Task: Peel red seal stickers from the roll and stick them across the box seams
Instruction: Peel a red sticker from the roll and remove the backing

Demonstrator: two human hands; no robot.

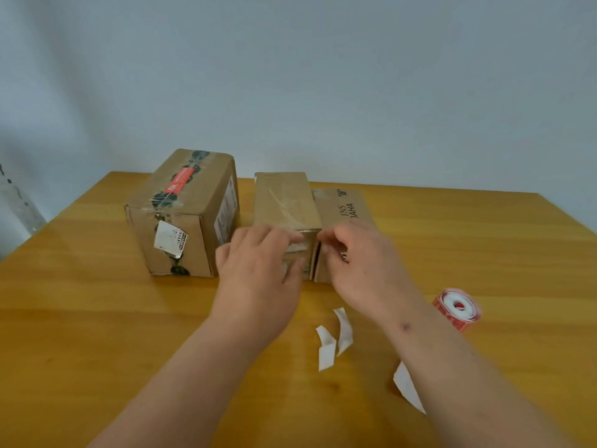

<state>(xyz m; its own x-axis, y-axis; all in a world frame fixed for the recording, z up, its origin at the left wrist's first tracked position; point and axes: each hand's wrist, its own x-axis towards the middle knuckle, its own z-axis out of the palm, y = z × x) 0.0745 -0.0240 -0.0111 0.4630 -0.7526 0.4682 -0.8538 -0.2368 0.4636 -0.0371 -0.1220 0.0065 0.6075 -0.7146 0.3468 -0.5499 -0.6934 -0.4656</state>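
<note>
**Both hands at the middle box**

At table centre, left hand (258,263) and right hand (352,257) curl against middle box (286,202); grip unclear (motion blur). Roll (458,308) lies apart, right. Risk: box slides, sticker lands off-seam.

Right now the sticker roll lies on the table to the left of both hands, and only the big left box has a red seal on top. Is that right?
Not quite. The head view shows the sticker roll lying on the table to the right of the right hand, not left of both hands. The rest holds: only the big left box shows a red seal on top.
</note>
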